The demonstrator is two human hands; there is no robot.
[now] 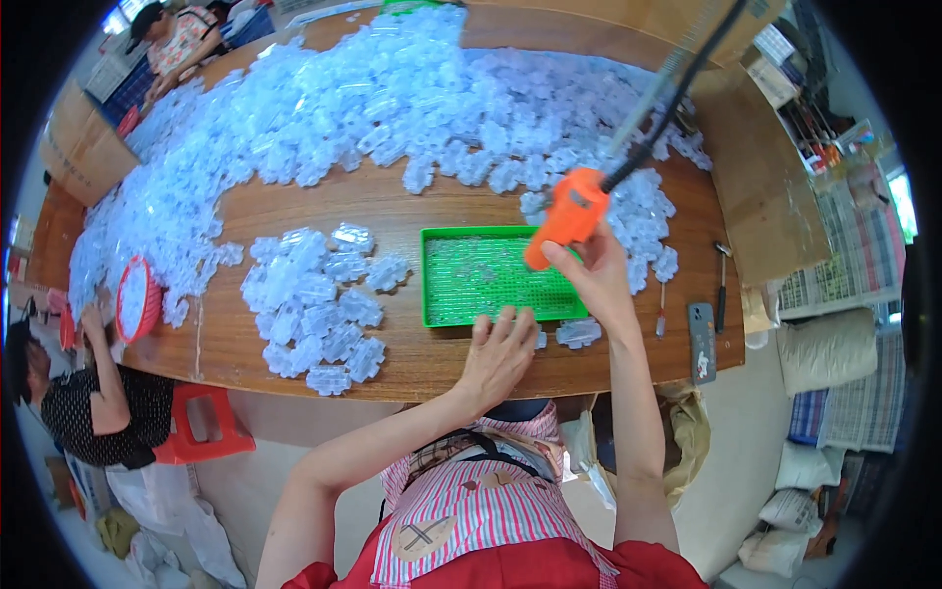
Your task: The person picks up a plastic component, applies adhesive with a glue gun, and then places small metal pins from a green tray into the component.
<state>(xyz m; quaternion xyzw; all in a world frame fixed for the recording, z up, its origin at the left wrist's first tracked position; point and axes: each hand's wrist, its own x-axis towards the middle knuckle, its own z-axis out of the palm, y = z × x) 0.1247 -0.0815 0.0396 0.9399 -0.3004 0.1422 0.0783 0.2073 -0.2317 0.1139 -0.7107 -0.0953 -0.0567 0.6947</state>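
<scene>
My right hand (596, 277) is closed around an orange electric screwdriver (572, 211), which hangs tilted over the right part of a shallow green tray (426, 285). A thick black cord (659, 133) runs from its upper end, and its working tip is hidden. Small clear bits lie scattered on the tray's ridged floor. My left hand (502, 353) rests palm down at the tray's near rim, its fingers curled; what they hold, if anything, is out of sight. Right of that hand, a clear plastic piece (578, 334) lies on the table.
A huge heap of clear plastic pieces (383, 88) covers the table's far side; a smaller pile (314, 304) lies left. Toward the right edge are a phone (702, 342) and a black-handled tool (722, 290). Two people sit leftward, near a red basket (137, 299).
</scene>
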